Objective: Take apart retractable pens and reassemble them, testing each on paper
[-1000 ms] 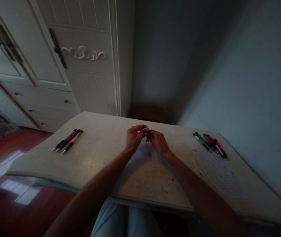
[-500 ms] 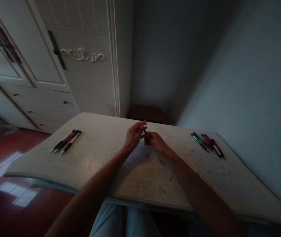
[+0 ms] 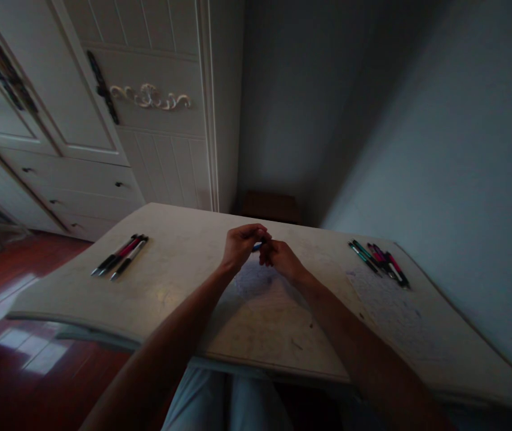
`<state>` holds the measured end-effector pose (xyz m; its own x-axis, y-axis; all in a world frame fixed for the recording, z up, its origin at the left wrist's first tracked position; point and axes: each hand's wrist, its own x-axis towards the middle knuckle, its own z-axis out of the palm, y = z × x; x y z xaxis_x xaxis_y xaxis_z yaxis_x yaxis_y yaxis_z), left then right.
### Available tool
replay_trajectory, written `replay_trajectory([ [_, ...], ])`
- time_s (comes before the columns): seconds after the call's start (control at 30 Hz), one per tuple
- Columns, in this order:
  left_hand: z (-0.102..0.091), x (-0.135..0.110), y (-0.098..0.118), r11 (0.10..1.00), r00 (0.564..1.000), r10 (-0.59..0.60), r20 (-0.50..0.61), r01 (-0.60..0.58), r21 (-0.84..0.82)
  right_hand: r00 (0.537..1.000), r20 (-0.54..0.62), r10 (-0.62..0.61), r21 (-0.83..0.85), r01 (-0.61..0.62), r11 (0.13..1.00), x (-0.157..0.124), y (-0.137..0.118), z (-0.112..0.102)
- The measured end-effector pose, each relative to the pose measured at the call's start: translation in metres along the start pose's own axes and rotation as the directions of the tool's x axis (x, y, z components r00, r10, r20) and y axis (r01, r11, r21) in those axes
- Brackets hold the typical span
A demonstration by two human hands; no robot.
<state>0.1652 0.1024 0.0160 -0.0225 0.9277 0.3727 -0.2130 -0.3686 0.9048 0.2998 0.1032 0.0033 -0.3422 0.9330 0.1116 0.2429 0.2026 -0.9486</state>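
Observation:
Over the middle of the table my left hand (image 3: pixel 241 244) and my right hand (image 3: pixel 279 257) meet fingertip to fingertip. Between them is a slim pen (image 3: pixel 256 246), of which a short blue piece shows beneath the left fingers. My left thumb and fingertips are pinched together on its dark end. The right fingers are curled closed around it, so most of it is hidden. Under the hands lies a sheet of paper (image 3: pixel 256 282) with faint writing.
Several pens (image 3: pixel 121 257) lie side by side at the left of the white table (image 3: pixel 184 239). Another group of pens (image 3: pixel 379 263) lies at the right, above a scribbled sheet (image 3: pixel 394 311). A wall stands close on the right; a white wardrobe (image 3: pixel 161 161) stands behind.
My left fingers, raised and partly spread before, have closed down onto the dark end at the right hand. The right hand has barely shifted. The pens on the table lie as before.

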Motion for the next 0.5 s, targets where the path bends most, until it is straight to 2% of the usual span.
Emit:
replay_trajectory([
  [0.1,0.0016,-0.0002,-0.0016,1.0,1.0,-0.018,-0.008,0.018,-0.022,0.993,-0.095,-0.072,-0.178,0.054,0.983,-0.0016,-0.001,0.0014],
  [0.17,0.0026,-0.0002,-0.0034,0.999,0.999,-0.025,-0.023,0.024,-0.033,0.986,-0.136,-0.093,-0.232,0.06,0.971,-0.0035,-0.0027,0.002],
  [0.5,-0.0015,0.0056,-0.0101,0.996,0.996,-0.075,-0.057,0.078,0.052,0.969,-0.215,-0.122,-0.286,0.057,0.957,-0.0037,0.0018,0.0014],
])
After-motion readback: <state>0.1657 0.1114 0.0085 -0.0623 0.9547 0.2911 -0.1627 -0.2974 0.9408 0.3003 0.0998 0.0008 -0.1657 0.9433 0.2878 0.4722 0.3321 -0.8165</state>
